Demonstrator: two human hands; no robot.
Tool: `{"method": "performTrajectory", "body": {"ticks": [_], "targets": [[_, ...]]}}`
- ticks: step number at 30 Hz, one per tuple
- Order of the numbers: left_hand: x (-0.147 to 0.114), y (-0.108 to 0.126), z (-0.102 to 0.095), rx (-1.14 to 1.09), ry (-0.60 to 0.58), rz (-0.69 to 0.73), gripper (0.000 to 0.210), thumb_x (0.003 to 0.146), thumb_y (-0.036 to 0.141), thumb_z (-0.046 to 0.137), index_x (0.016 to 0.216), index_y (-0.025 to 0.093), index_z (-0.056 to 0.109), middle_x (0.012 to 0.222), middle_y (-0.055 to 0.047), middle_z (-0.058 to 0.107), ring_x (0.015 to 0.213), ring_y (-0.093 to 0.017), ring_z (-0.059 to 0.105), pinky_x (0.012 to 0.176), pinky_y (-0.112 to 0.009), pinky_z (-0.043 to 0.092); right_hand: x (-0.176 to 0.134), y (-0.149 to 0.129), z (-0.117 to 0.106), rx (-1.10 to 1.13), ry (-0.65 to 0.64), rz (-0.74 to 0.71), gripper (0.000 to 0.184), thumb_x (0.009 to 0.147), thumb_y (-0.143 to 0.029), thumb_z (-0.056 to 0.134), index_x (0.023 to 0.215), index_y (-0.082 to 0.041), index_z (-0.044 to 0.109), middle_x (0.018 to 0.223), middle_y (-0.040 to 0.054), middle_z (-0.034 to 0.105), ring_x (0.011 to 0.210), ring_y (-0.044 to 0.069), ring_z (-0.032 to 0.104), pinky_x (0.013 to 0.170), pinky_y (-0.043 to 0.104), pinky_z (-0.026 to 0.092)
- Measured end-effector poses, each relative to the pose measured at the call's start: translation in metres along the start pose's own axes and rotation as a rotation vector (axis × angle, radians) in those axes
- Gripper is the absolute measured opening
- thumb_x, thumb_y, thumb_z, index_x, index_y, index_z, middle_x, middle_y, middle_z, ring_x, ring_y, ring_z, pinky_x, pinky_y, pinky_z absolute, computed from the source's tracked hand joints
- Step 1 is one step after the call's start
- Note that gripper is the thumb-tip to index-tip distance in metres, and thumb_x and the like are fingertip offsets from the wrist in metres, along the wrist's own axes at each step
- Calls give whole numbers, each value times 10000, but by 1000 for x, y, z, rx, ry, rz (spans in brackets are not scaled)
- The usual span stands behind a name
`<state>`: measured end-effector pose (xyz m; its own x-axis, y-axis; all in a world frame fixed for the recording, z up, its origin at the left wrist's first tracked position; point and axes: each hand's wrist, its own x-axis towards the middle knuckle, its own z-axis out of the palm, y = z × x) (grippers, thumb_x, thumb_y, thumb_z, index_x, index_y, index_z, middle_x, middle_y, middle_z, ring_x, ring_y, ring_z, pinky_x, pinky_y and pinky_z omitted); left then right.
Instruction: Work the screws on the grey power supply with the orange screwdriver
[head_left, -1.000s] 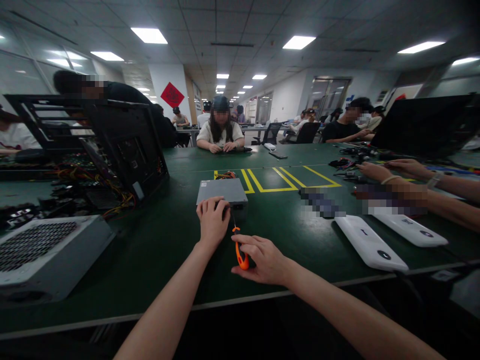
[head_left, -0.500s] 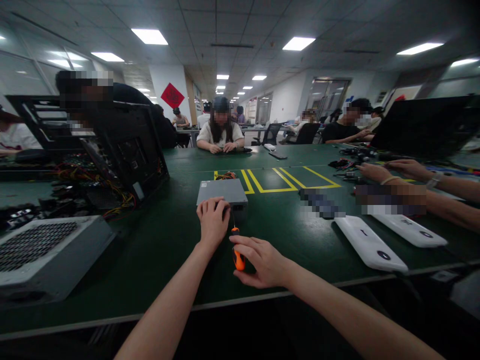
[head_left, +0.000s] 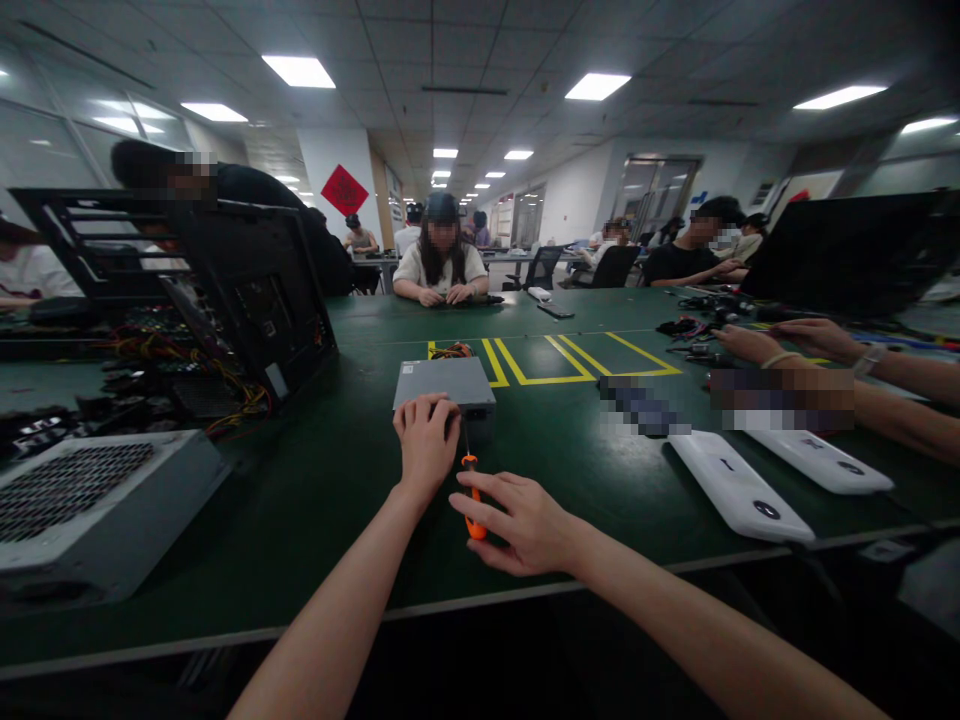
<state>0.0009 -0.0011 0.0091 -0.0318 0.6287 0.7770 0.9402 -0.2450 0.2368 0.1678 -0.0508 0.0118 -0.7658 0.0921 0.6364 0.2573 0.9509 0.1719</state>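
Note:
A grey computer power supply unit [head_left: 442,378] lies on the green table in front of me, with coloured wires bunched at its far side. My left hand [head_left: 426,438] grips its near left edge, fingers bent over the casing. Between my thumb side and the socket face, the thin shaft of a screwdriver [head_left: 475,520] meets the near face of the unit. Its exact tip is hidden by my fingers. My right hand [head_left: 529,520] holds the orange and black handle between thumb and fingers, the handle toward me.
A second power supply with a mesh grille [head_left: 82,490] stands at left, before an open black computer case [head_left: 255,290]. White power banks [head_left: 739,485] lie at right, near another person's hands [head_left: 780,345]. A person [head_left: 441,260] sits opposite. Yellow tape [head_left: 555,380] marks the table.
The fingers of my right hand have shifted left across the screwdriver handle, which looks turned, showing more orange. My left hand and the power supply unit have stayed in place.

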Motion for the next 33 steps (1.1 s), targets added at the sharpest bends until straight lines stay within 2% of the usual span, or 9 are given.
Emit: {"method": "performTrajectory", "body": {"ticks": [5,8,12,15,19,23,26,29,33], "targets": [[0,0,0,8,-1,0,103,808,244,489,850,244,584,1060,-43,565,1009,-225,459,948,-427,257,-2,1,4,-22,44,-6,319,806,-365,540,1013,-127,494,1082,161,599,786,190,621,671,310,511],[0,0,0,9,-5,2,103,807,244,491,850,241,584,1064,-47,565,1008,-228,459,948,-430,255,-2,2,6,39,80,44,344,795,-382,545,995,-112,472,1078,184,597,876,213,615,695,312,516],[0,0,0,4,-4,-1,101,803,246,496,848,240,586,1058,-49,566,1005,-232,458,941,-430,261,-1,1,2,37,28,17,384,813,-327,495,1119,-99,450,1118,204,562,1015,237,569,752,330,506],[0,0,1,1,2,-1,97,801,241,499,847,242,584,1059,-46,567,1009,-230,457,946,-427,256,-1,0,1,-17,41,-16,349,820,-318,503,1106,-121,468,1100,197,571,986,232,584,730,326,508],[-1,0,1,0,1,5,98,799,235,499,852,243,581,1060,-49,566,1013,-230,458,950,-429,251,-4,1,5,27,86,39,348,800,-373,545,1013,-112,458,1070,201,588,924,223,611,693,306,524],[-1,-1,1,-3,-4,5,99,797,235,503,856,246,582,1063,-44,566,1018,-229,458,954,-429,248,-3,1,2,90,39,59,414,803,-362,516,1096,-82,431,1112,215,560,1041,246,559,772,327,513],[0,-2,1,-11,-9,3,101,795,229,504,859,247,580,1066,-42,566,1021,-224,461,962,-428,244,-1,0,-2,36,10,13,389,822,-308,488,1143,-97,433,1113,203,562,1051,243,553,768,327,509],[0,-3,0,-27,-9,6,100,791,218,506,857,246,576,1058,-43,570,1019,-218,468,965,-426,246,-2,0,0,20,62,16,340,821,-338,514,1070,-114,451,1080,195,587,982,227,593,722,310,518],[1,-5,1,-51,-7,10,70,784,211,514,832,240,557,1043,-37,580,1016,-211,476,971,-423,246,-5,2,4,87,100,91,386,787,-405,550,1017,-122,425,1076,208,587,971,235,601,731,328,524]]}}
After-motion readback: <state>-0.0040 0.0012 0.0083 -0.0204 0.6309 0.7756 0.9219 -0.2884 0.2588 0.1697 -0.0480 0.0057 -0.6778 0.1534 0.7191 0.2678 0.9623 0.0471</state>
